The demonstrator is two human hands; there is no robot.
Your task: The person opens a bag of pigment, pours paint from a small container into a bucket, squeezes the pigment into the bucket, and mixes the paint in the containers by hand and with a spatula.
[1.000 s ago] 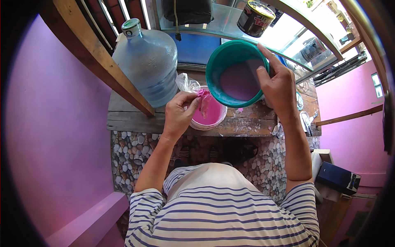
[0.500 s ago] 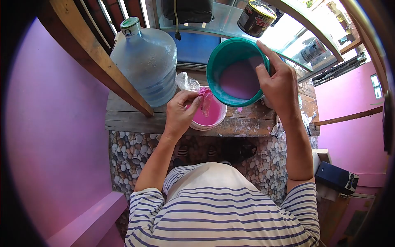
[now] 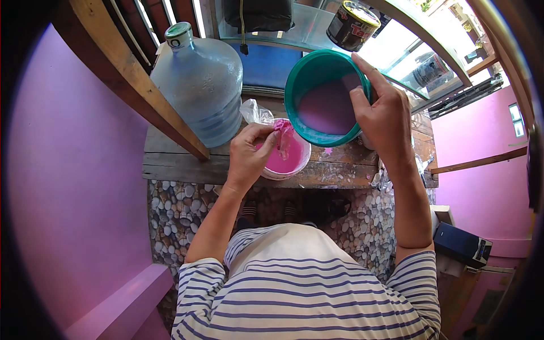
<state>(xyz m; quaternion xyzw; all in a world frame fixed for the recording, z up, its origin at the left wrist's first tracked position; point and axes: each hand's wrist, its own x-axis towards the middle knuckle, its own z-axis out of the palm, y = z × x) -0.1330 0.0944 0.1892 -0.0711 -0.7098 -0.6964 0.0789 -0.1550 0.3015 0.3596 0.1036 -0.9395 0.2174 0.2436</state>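
Observation:
My right hand (image 3: 382,110) grips the rim of a green plastic bucket (image 3: 292,105), thumb on the near side. The bucket is tilted, with milky purplish liquid (image 3: 326,107) inside. To its left, my left hand (image 3: 249,152) pinches a small pink-stained plastic bag (image 3: 284,137), wet and crumpled. The bag hangs over a white tub (image 3: 307,161) of bright pink liquid (image 3: 277,164), which stands on the wooden bench. The bucket is above and to the right of the tub, partly overlapping it in view. A clear plastic bag (image 3: 256,112) lies behind the tub.
A large water jug (image 3: 198,85) stands on the wooden bench (image 3: 181,167) at left, behind a slanting wooden post (image 3: 130,79). A dark paint can (image 3: 352,28) sits on the glass case behind. Paint splatters mark the bench. A dark box (image 3: 462,245) is at lower right.
The green bucket has tipped slightly, and its liquid lies a little nearer the left wall. My left hand keeps its pinch on the bag in nearly the same place.

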